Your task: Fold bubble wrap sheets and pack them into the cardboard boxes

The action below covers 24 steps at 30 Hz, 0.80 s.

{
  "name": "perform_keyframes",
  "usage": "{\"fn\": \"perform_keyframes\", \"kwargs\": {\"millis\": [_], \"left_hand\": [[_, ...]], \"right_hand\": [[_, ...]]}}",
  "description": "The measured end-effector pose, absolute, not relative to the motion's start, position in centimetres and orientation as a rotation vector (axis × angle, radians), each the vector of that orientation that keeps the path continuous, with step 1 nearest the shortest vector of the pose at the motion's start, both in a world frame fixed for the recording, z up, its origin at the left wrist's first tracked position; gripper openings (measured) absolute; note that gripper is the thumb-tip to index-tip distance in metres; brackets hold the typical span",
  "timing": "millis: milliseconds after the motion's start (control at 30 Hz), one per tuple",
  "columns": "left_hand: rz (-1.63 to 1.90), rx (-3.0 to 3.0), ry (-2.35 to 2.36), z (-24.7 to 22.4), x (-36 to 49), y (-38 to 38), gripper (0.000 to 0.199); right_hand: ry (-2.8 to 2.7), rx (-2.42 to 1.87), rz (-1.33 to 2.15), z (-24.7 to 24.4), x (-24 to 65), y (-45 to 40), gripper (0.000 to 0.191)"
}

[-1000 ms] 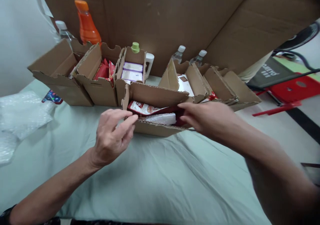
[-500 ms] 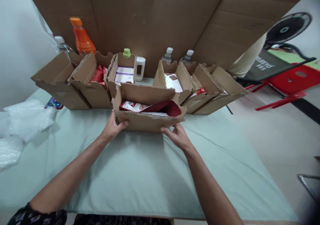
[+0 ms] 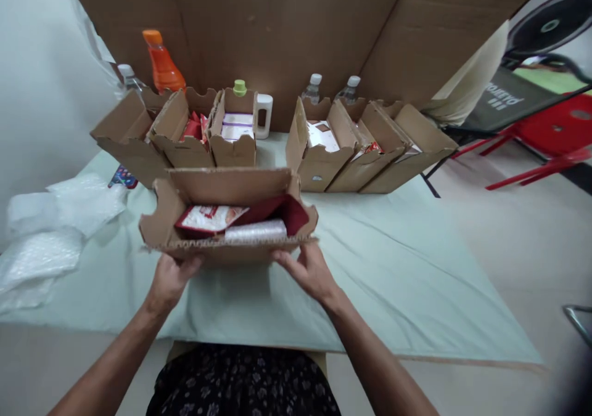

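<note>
Between my hands is an open-topped cardboard box (image 3: 231, 185), held broadside toward me above the green cloth. My left hand (image 3: 172, 278) grips its lower left side with the thumb on the front wall. At the lower right corner, my right hand (image 3: 309, 269) grips it the same way. Inside lie a dark red and white packet (image 3: 210, 217) and a roll of clear, shiny wrap (image 3: 256, 231). The fingers beneath the box are partly hidden.
Behind stand two groups of similar cardboard boxes (image 3: 234, 152) (image 3: 319, 171) with packets inside. An orange bottle (image 3: 166, 71), clear bottles (image 3: 312, 89) and a white handled container (image 3: 263, 115) stand against a tall cardboard panel (image 3: 287, 28). Bubble wrap (image 3: 41, 262) lies left; a red chair (image 3: 550, 135) is right.
The box has come closer to me and shifted left, away from the row of boxes, with both hands still on it. More of its contents shows.
</note>
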<state>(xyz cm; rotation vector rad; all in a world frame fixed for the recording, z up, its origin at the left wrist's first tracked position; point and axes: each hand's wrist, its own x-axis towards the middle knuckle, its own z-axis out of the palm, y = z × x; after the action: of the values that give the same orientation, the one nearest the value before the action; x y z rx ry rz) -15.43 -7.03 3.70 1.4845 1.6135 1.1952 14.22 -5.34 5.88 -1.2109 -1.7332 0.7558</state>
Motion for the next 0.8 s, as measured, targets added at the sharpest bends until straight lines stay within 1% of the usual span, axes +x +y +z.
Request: {"fn": "perform_keyframes", "kwargs": {"millis": [67,100,233,333,367,433,500,600,700,800], "left_hand": [[1.299,1.486,1.588,5.3,-14.3,-6.0,0.073],[1.305,1.509,1.544,5.9,-13.2,-5.8,0.075],[1.254,1.628,1.336,5.6,-8.7,-7.7,0.075],[1.232,1.660,1.379,4.2,-9.0,-10.0,0.069],[1.209,1.658,1.424,3.9,-9.8,-10.4,0.065],[1.187,1.642,1.524,3.8,-11.5,-10.3,0.059],[1.214,1.626,1.586,4.0,-12.2,-9.8,0.059],[1.295,1.614,1.581,3.8,-10.7,-10.2,0.072],[1.322,1.596,1.527,2.5,-8.1,-11.9,0.088],[1.297,1.572,1.500,1.2,-6.9,-13.9,0.096]], "right_hand": [[-1.661,-1.195,0.779,6.6,14.6,-4.4,0.054],[-1.622,-1.214,0.769,6.7,15.5,-4.6,0.053],[-1.520,-1.361,0.724,6.2,20.1,-8.7,0.035],[-1.557,-1.362,0.811,6.0,20.5,-10.5,0.032],[-1.584,-1.339,0.839,6.1,19.9,-10.2,0.035],[-1.611,-1.282,0.889,6.4,18.0,-8.6,0.047],[-1.579,-1.229,0.962,6.6,16.8,-6.6,0.058],[-1.458,-1.202,1.115,6.3,17.3,-5.2,0.063],[-1.394,-1.196,1.217,5.4,19.3,-4.9,0.059],[-1.390,-1.158,1.312,4.6,20.7,-3.9,0.053]]}}
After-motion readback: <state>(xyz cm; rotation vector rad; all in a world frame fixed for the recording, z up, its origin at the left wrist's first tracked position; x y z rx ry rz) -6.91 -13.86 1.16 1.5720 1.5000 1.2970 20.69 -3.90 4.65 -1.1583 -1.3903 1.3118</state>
